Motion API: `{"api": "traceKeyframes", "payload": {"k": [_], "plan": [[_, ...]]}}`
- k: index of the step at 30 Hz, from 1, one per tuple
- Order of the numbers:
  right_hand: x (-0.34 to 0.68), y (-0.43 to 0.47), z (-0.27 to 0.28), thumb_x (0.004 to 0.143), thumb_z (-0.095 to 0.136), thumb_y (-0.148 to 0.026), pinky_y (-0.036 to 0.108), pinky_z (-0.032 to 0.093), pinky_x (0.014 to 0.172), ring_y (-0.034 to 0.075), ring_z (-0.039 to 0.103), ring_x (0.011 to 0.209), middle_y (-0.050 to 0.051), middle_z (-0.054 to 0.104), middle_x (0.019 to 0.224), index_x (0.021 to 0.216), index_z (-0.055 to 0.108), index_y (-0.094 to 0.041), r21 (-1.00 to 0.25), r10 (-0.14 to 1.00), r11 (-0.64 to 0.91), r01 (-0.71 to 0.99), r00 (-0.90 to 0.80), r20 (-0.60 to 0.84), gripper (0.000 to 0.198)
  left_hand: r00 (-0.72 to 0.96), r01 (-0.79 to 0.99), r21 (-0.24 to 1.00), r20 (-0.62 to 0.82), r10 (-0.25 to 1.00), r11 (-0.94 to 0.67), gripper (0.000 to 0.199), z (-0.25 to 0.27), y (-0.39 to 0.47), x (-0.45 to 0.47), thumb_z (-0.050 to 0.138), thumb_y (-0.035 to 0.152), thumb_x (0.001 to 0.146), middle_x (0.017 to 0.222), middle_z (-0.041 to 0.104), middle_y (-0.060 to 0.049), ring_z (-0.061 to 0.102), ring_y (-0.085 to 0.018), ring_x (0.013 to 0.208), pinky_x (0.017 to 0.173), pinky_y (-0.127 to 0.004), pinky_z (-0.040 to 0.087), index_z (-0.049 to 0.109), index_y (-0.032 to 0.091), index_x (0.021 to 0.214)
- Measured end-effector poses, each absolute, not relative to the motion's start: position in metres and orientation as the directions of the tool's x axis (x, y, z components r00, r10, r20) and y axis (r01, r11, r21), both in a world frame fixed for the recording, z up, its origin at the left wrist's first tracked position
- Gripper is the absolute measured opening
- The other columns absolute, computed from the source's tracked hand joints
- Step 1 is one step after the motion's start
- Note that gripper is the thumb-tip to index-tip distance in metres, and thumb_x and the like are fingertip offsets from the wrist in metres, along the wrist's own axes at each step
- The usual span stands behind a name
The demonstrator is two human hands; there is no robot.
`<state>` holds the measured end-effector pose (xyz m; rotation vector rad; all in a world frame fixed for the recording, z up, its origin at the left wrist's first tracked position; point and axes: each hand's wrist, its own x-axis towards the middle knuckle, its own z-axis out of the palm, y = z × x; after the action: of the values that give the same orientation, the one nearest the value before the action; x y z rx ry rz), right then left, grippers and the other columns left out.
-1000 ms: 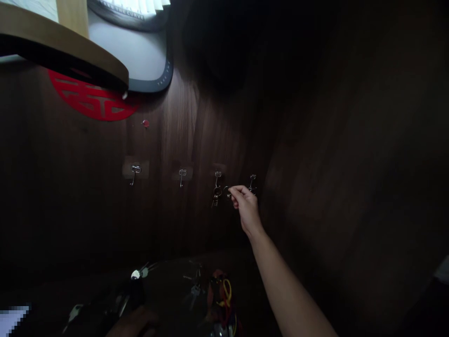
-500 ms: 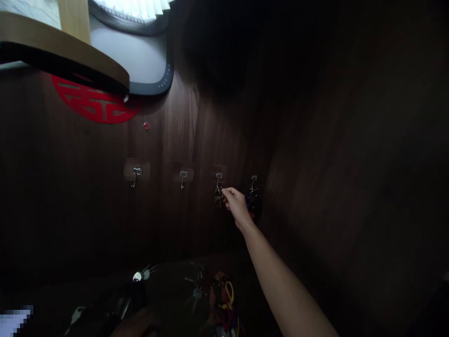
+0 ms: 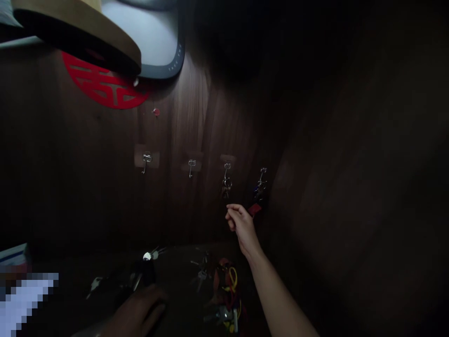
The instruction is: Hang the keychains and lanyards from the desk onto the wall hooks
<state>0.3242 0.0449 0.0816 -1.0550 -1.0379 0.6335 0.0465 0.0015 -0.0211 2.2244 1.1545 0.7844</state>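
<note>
My right hand [image 3: 243, 229] is just below a small key ring with keys [image 3: 226, 187] that hangs from the third wall hook [image 3: 227, 166]. Its fingers are loosely curled and slightly apart, with nothing visible in them. To its right, a bunch of keys with a red tag [image 3: 255, 208] hangs from the fourth hook [image 3: 263, 171]. Low in the view, my left hand [image 3: 135, 311] is dim and somewhat blurred. It is over the dark surface beside a black item [image 3: 148, 271] and loose keys, thumb and fingers apart.
Two bare hooks, one left [image 3: 146, 160] and one near the middle [image 3: 191, 164], are stuck on the dark wood wall. Several loose keys [image 3: 201, 276] and a bundle with yellow and red cords [image 3: 231, 285] lie below. A round wooden piece [image 3: 80, 28] juts out at upper left.
My right hand has let go of the key ring and drawn down from it, leaving it on the hook. My left hand has come further into view, and the view has tilted down slightly.
</note>
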Motion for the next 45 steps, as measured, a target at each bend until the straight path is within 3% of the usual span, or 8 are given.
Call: {"api": "traceKeyframes", "payload": {"k": [6,13,18,24,31,37,41,45], "plan": [[0.292,0.016,0.053,0.071,0.063,-0.036,0.02,0.027,0.04,0.007,0.039,0.043,-0.003,0.057,0.063,0.089,0.06,-0.019,-0.967,0.922,0.252,0.045,0.291,0.254,0.025,0.524,0.576,0.652,0.17,0.835,-0.494,0.025,-0.011,0.005,0.042,0.044,0.031,0.087,0.094,0.073,0.003,0.067,-0.017,0.087,0.079,-0.024,0.049,0.068,0.029,0.091],[0.261,0.009,0.001,0.077,0.056,-0.03,0.02,0.033,0.044,0.009,0.045,0.046,-0.003,0.058,0.065,0.086,0.062,-0.02,-0.979,0.981,0.145,0.145,0.106,0.161,0.015,0.378,0.686,0.609,0.168,0.91,-0.397,0.026,0.001,0.016,0.026,0.041,0.03,0.088,0.101,0.073,0.002,0.066,-0.019,0.094,0.083,-0.028,0.047,0.065,0.029,0.097],[0.257,0.007,-0.019,0.081,0.051,-0.021,0.025,0.039,0.058,0.015,0.058,0.063,-0.002,0.063,0.07,0.083,0.065,-0.024,-0.842,0.973,0.229,0.488,-0.093,0.21,0.015,0.183,0.741,0.63,0.142,0.973,-0.231,0.029,0.018,0.024,0.001,0.036,0.033,0.089,0.104,0.072,0.001,0.066,-0.019,0.094,0.079,-0.027,0.046,0.062,0.029,0.101],[0.257,0.002,-0.012,0.083,0.047,-0.016,0.03,0.042,0.076,0.021,0.063,0.087,0.002,0.068,0.088,0.084,0.065,-0.024,-0.661,0.945,0.325,0.676,-0.206,0.255,0.02,0.236,0.741,0.638,0.046,0.971,-0.21,0.028,0.02,0.026,-0.015,0.039,0.037,0.088,0.097,0.073,0.0,0.066,-0.021,0.09,0.075,-0.027,0.045,0.064,0.028,0.098],[0.262,0.004,-0.012,0.087,0.043,-0.018,0.027,0.043,0.079,0.018,0.062,0.09,0.003,0.067,0.093,0.09,0.064,-0.023,-0.592,0.964,0.26,0.762,-0.168,0.207,0.022,0.394,0.716,0.601,0.071,0.916,-0.354,0.027,0.004,0.029,-0.018,0.053,0.029,0.078,0.111,0.068,-0.001,0.059,-0.023,0.107,0.091,-0.032,0.042,0.065,0.029,0.103],[0.268,0.008,-0.011,0.087,0.041,-0.017,0.029,0.044,0.082,0.019,0.061,0.094,0.003,0.067,0.098,0.096,0.062,-0.024,-0.592,0.955,0.252,0.766,-0.098,0.28,0.024,0.245,0.769,0.595,0.062,0.968,-0.233,0.043,-0.005,0.035,-0.026,0.047,0.032,0.082,0.124,0.062,-0.005,0.058,-0.024,0.112,0.093,-0.034,0.044,0.049,0.025,0.124],[0.278,0.013,-0.011,0.086,0.038,-0.017,0.032,0.044,0.084,0.02,0.061,0.096,0.004,0.067,0.1,0.098,0.062,-0.024,-0.598,0.932,0.245,0.763,-0.015,0.362,0.027,0.061,0.836,0.541,0.071,0.996,-0.09,0.042,0.005,0.038,-0.033,0.027,0.023,0.088,0.122,0.064,-0.008,0.061,-0.023,0.109,0.089,-0.037,0.046,0.046,0.022,0.126],[0.288,0.016,-0.01,0.085,0.036,-0.017,0.033,0.045,0.083,0.02,0.062,0.093,0.004,0.068,0.098,0.101,0.061,-0.023,-0.613,0.912,0.203,0.763,0.081,0.403,0.031,0.005,0.853,0.517,0.131,0.991,-0.073,0.041,0.01,0.041,-0.036,0.028,0.024,0.088,0.118,0.067,-0.008,0.063,-0.023,0.106,0.088,-0.037,0.048,0.049,0.022,0.123]]}}
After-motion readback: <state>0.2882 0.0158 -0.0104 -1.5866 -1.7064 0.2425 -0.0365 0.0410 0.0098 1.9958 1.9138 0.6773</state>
